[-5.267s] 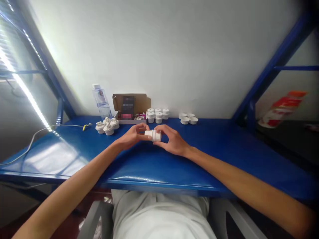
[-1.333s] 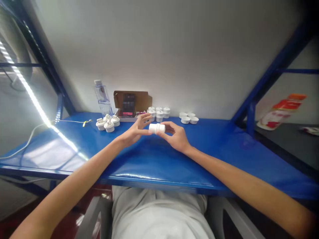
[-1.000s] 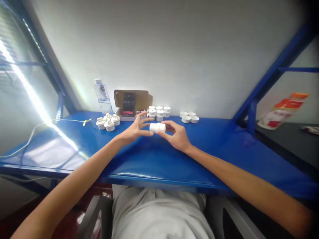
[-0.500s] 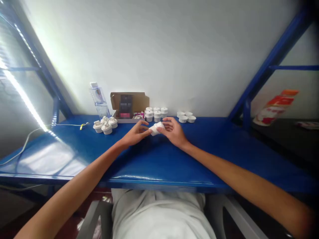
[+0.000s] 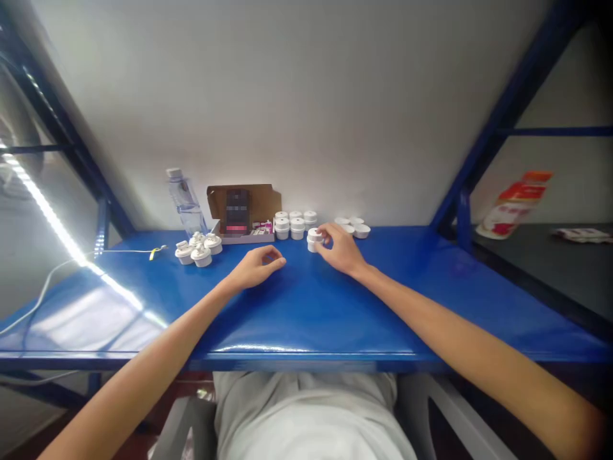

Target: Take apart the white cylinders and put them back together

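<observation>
My right hand (image 5: pixel 342 249) grips a round white plastic housing (image 5: pixel 314 240) from its right side, with thumb and fingers around it. The housing is upright at the end of a group of similar white housings (image 5: pixel 297 228), capped with a small dark hole on top. Lower and to the left, my left hand (image 5: pixel 256 267) hovers over the blue table, loosely curled and holding nothing, a gap showing between thumb and fingers. Behind my right hand are several open white cups (image 5: pixel 361 230), partly hidden by it.
On the left, several white pieces with raised tops (image 5: pixel 201 256) stand before a water bottle (image 5: pixel 186 203). An open cardboard box (image 5: pixel 261 198) holds small packets. A white cable (image 5: pixel 115 251) crosses the blue table (image 5: pixel 306 319). An orange-capped bottle (image 5: pixel 514 207) is beyond the right frame.
The white housing has gone from between both hands to upright beside the group, held by my right hand alone. My left hand has let go and drawn back left.
</observation>
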{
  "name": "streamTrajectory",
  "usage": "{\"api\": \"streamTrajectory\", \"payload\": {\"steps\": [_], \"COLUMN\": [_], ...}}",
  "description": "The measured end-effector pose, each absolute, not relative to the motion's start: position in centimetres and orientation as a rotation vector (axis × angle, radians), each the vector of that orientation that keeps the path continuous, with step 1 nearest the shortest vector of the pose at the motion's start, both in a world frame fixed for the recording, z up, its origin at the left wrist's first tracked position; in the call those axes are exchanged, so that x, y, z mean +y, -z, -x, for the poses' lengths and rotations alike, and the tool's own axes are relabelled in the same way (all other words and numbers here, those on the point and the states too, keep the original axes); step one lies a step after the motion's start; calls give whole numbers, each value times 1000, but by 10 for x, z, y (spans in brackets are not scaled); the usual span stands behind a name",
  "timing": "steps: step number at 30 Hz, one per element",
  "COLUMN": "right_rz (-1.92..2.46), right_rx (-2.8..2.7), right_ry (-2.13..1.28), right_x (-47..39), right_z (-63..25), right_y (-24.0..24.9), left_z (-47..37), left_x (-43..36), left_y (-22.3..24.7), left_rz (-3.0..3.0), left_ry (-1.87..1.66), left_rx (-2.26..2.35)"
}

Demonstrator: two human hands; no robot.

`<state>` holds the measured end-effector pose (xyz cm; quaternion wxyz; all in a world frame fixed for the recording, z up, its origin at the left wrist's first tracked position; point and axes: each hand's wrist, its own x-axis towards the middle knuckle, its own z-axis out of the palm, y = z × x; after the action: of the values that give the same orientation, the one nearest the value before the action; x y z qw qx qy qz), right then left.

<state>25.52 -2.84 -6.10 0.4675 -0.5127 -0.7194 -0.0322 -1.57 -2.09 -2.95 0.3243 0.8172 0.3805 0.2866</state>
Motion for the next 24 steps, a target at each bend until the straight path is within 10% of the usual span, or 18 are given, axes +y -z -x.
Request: {"api": "streamTrajectory", "payload": {"steps": [14,24], "right_rz": [1776,1941], "right_rx": [-2087,-1806], "right_ry": [-198,159], "right_x": [-20,-20], "right_z": [-261,-285], "right_y": [71,55], "left_z": [30,93], "left_x": [-6,6], "left_y": [25,-17], "left_rz": [-2524,-2365], "left_ry": [-789,-683], "left_rx": [1198,2291]}}
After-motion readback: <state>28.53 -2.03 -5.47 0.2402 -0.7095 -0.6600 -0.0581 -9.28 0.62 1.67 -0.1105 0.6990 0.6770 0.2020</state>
